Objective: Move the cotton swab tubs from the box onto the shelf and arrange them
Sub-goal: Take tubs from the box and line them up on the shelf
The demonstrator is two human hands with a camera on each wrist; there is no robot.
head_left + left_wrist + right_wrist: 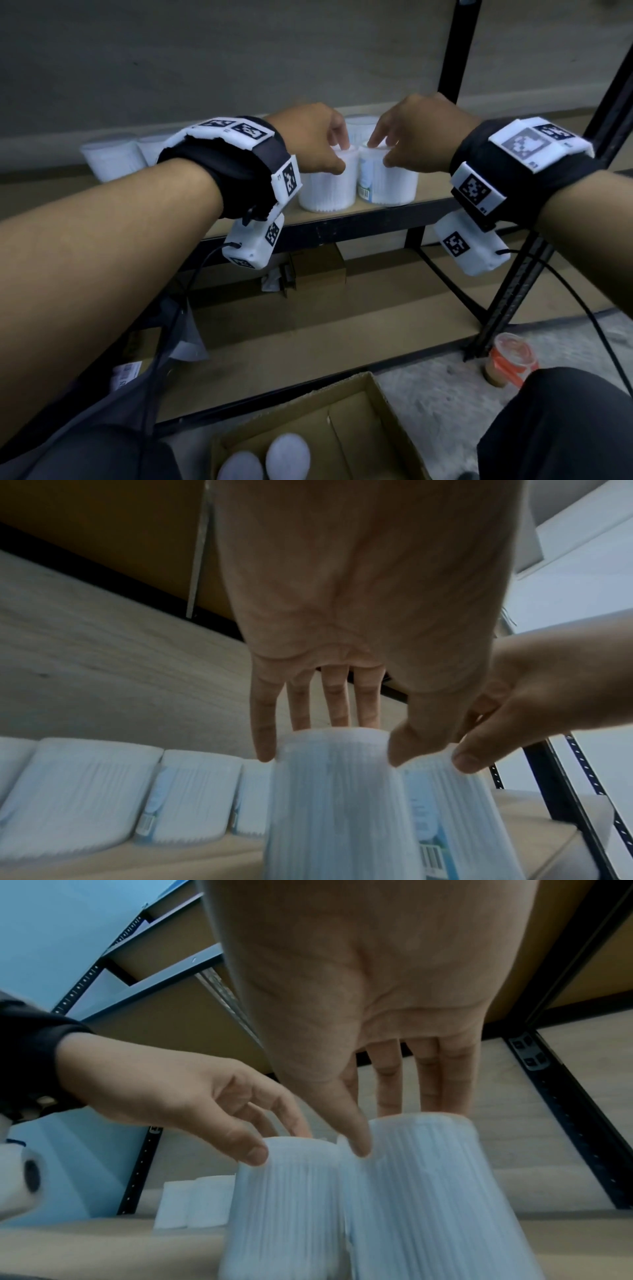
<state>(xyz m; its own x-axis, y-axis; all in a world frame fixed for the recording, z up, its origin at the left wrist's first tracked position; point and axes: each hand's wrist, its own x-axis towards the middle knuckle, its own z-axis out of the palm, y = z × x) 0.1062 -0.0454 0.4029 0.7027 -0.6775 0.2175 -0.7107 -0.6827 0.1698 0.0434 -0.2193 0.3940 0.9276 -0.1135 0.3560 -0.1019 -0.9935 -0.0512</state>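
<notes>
I am gripping the top rim of one cotton swab tub [327, 186] with my left hand [310, 142], my right hand [416, 132] gripping its neighbour [390, 181], both standing on the shelf [438, 192]. They are probably light, smooth, rigid; rim holds suit.

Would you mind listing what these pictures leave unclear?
- Box: head view's bottom edge cuts it off, so the count of tubs left is unknown.
- Back row tubs: left hand and wrist hide part of it.
- Front tubs' labels: blurred in both wrist views, unreadable.
</notes>
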